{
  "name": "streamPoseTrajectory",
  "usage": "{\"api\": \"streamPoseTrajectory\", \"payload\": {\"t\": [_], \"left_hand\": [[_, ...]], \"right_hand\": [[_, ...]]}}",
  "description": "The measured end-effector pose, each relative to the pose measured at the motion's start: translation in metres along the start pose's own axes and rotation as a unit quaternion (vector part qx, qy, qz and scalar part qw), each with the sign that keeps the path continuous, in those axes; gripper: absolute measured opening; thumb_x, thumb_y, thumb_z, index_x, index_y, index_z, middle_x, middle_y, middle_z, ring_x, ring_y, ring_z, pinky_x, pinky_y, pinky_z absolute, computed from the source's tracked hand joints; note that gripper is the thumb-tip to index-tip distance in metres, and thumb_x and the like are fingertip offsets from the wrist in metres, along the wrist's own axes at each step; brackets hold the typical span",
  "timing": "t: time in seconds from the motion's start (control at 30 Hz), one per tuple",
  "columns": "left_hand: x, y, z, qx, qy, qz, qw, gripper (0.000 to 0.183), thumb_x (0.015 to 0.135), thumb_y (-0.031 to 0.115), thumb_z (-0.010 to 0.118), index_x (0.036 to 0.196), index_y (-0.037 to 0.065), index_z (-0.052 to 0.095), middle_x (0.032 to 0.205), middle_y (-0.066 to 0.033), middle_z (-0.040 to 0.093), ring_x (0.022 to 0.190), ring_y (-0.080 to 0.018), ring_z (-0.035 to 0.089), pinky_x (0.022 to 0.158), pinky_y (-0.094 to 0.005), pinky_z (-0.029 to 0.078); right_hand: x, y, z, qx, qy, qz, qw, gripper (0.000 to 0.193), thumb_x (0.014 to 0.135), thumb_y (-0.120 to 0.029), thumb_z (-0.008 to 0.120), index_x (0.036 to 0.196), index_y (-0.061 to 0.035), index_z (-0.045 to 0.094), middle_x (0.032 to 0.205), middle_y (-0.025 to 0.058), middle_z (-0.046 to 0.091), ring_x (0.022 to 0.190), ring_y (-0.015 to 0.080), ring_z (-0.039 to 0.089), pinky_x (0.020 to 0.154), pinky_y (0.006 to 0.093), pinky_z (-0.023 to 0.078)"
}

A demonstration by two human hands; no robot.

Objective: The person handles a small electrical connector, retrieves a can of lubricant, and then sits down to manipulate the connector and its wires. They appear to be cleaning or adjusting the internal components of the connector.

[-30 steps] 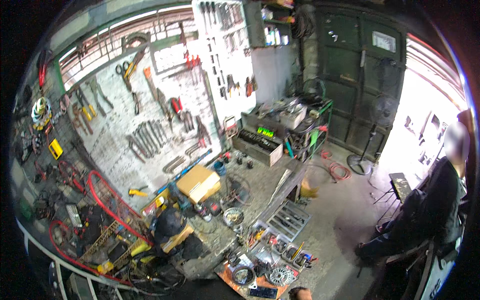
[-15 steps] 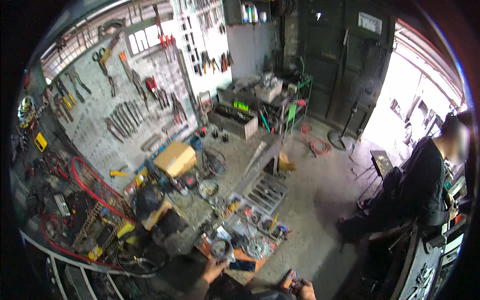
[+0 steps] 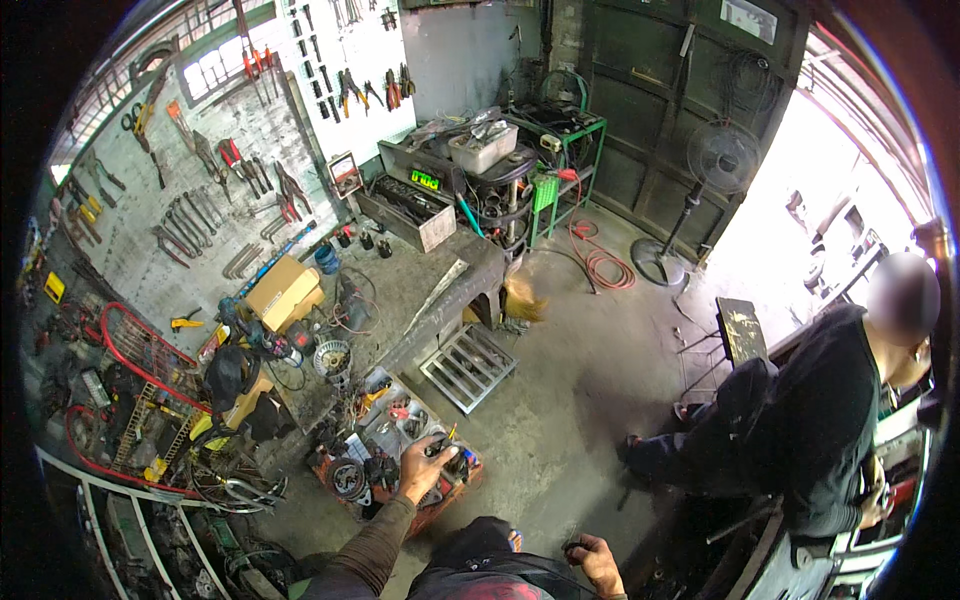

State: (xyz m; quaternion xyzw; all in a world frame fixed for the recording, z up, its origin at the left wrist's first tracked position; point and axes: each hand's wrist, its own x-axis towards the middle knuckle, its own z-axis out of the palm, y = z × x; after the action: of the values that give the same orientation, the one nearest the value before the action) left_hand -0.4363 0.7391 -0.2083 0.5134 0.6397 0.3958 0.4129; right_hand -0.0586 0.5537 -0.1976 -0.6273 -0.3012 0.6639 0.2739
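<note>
My left hand [image 3: 420, 470] reaches over a low bench of parts. Its fingers are bent round something dark and greyish that I cannot make out. Under and beside it lie several metal parts and an open sectioned parts tray [image 3: 377, 384]. A round dark metal part [image 3: 347, 478] rests left of my left forearm. Near the lower edge, over my lap, my right hand [image 3: 600, 565] is closed, with a small dark object [image 3: 575, 549] at its fingertips, too small to name.
A workbench [image 3: 400, 290] with a cardboard box [image 3: 283, 292] and a grey toolbox [image 3: 410, 215] stands ahead. Tools hang on the wall board [image 3: 190, 190]. A standing fan [image 3: 722, 157] and red hose [image 3: 605, 268] are farther back. Another person [image 3: 820, 400] sits at the right by a stool [image 3: 740, 330].
My left hand has left the round metal part and moved forward and right over the tray. My right hand stays low, still closed. The view has shifted, so the scene sits farther left.
</note>
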Motion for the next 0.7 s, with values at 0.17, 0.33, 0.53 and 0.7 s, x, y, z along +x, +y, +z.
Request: {"api": "streamPoseTrajectory", "payload": {"t": [0.17, 0.33, 0.53, 0.7], "left_hand": [[0.076, 0.029, 0.033, -0.005, 0.059, -0.067, 0.996, 0.037, 0.084, 0.030, 0.081, 0.104, -0.001, 0.072, 0.083, -0.0057, 0.071, 0.070, -0.0145, 0.065, 0.067, -0.0312, 0.054], [0.173, 0.000, 0.099, -0.117, 0.095, -0.165, 0.975, 0.031, 0.089, 0.027, 0.078, 0.099, -0.001, 0.070, 0.071, -0.0029, 0.063, 0.051, -0.0114, 0.057, 0.046, -0.0285, 0.045], [0.349, 0.053, 0.209, -0.128, 0.086, -0.181, 0.971, 0.032, 0.088, 0.031, 0.078, 0.087, 0.001, 0.071, 0.065, -0.0016, 0.062, 0.051, -0.0119, 0.057, 0.046, -0.0312, 0.044], [0.513, 0.098, 0.283, -0.210, 0.121, -0.172, 0.955, 0.023, 0.088, 0.020, 0.078, 0.099, 0.002, 0.068, 0.067, 0.0010, 0.059, 0.053, -0.0101, 0.052, 0.049, -0.0307, 0.042]], "right_hand": [[0.081, -0.117, -0.005, -0.056, -0.012, -0.014, 0.998, 0.027, 0.090, -0.024, 0.076, 0.081, 0.0004, 0.067, 0.067, 0.0006, 0.060, 0.059, 0.0104, 0.054, 0.056, 0.0285, 0.040], [0.195, -0.178, -0.049, -0.014, 0.012, -0.027, 0.999, 0.025, 0.089, -0.023, 0.075, 0.080, -0.0004, 0.067, 0.066, -0.0008, 0.059, 0.060, 0.0084, 0.052, 0.055, 0.0268, 0.038], [0.289, -0.302, -0.168, 0.061, 0.177, -0.140, 0.972, 0.022, 0.094, -0.019, 0.061, 0.091, 0.0021, 0.068, 0.076, 0.0014, 0.060, 0.071, 0.0137, 0.056, 0.063, 0.0300, 0.044], [0.386, -0.365, -0.270, 0.133, 0.388, -0.166, 0.897, 0.017, 0.089, -0.024, 0.056, 0.091, -0.0094, 0.064, 0.074, 0.0032, 0.058, 0.054, 0.0144, 0.050, 0.045, 0.0289, 0.038]]}}
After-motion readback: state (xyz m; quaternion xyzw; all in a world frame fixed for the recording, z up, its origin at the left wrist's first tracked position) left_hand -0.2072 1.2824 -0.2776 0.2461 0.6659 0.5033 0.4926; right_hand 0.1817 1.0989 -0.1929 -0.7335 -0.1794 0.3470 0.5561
